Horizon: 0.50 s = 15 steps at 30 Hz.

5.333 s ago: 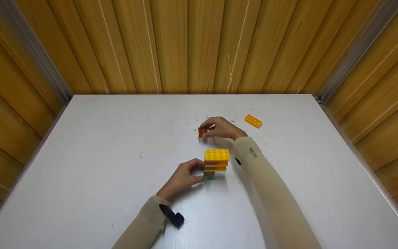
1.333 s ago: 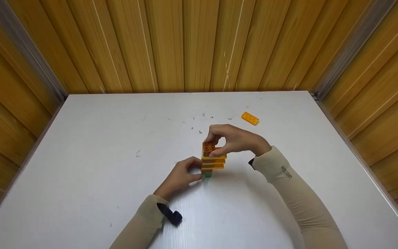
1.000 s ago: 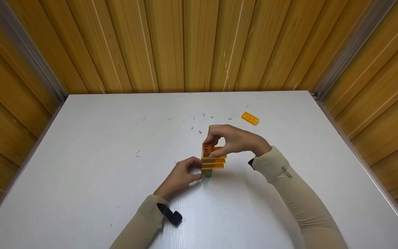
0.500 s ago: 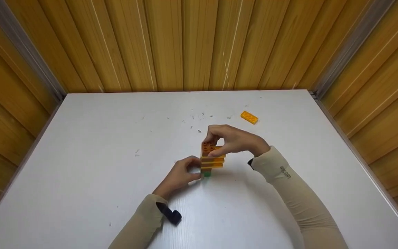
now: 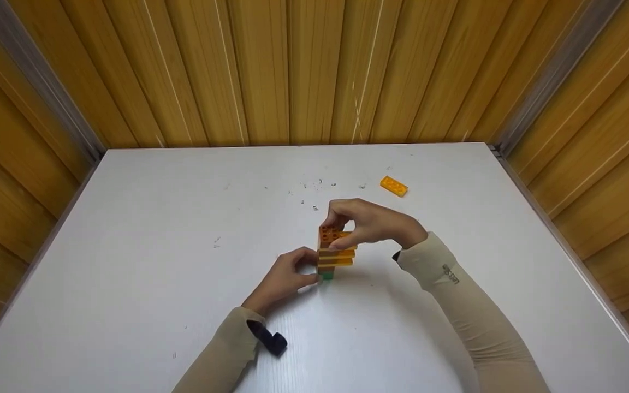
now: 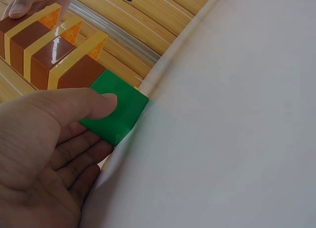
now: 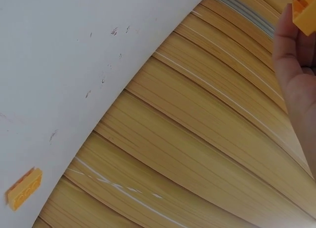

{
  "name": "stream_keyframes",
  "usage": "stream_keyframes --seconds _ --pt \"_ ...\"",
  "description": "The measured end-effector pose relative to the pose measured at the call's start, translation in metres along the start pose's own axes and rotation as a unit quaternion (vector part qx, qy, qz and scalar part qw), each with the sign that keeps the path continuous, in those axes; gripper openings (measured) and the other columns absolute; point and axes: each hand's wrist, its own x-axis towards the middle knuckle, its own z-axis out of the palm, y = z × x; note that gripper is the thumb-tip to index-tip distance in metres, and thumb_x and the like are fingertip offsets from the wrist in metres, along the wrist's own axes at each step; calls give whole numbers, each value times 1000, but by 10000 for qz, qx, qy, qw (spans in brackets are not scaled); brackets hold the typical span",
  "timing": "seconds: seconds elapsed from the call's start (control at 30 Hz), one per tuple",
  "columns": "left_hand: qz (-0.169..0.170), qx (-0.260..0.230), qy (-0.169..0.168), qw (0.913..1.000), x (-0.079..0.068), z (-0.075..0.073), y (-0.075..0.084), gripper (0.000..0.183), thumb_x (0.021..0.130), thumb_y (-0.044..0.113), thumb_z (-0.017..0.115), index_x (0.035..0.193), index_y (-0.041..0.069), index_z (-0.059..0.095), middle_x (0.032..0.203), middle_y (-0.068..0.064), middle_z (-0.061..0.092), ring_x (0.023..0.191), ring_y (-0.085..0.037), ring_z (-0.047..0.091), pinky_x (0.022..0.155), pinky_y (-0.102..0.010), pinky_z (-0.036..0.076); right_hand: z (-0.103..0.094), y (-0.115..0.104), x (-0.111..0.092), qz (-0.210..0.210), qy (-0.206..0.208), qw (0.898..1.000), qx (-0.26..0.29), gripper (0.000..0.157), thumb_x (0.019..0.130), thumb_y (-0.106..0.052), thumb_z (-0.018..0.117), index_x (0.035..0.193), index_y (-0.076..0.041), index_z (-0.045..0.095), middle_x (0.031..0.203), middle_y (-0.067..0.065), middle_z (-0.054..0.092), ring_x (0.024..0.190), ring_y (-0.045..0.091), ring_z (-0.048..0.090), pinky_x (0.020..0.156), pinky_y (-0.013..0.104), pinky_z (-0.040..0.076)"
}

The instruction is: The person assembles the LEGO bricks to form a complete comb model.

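A tower of toy building bricks [image 5: 342, 259] stands upright on the white table, brown bricks alternating with yellow plates that jut out to the right. At its foot is a green brick [image 6: 129, 109]. My left hand [image 5: 284, 277] grips that green brick, thumb [image 6: 94, 103] on one face and fingers behind. On top sits a brown brick [image 5: 327, 236], its studs facing up. My right hand [image 5: 372, 219] pinches this top brick between thumb and fingers. In the right wrist view only part of the right hand [image 7: 296, 75] and a yellow plate's corner [image 7: 305, 16] show.
A loose yellow plate [image 5: 394, 186] lies on the table [image 5: 156, 229] at the far right, also seen in the right wrist view. Small dark marks dot the tabletop beyond the tower. Yellow wood-look walls [image 5: 314, 71] rise behind and at both sides.
From its place on the table beyond the tower, the brown brick has come onto the tower's top in my right hand. Over the last second both hands stay nearly still.
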Motion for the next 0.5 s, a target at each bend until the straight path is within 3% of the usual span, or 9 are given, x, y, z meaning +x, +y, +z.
stream_keyframes --seconds 0.5 --pt "-47 16 -29 10000 0 0 2 32 82 13 74 112 16 63 114 1 67 111 -17 59 104 -40 42 0 2 -1 107 7 9999 46 30 82 -14 76 102 -4 58 108 9 65 92 17 65 85 27 54"
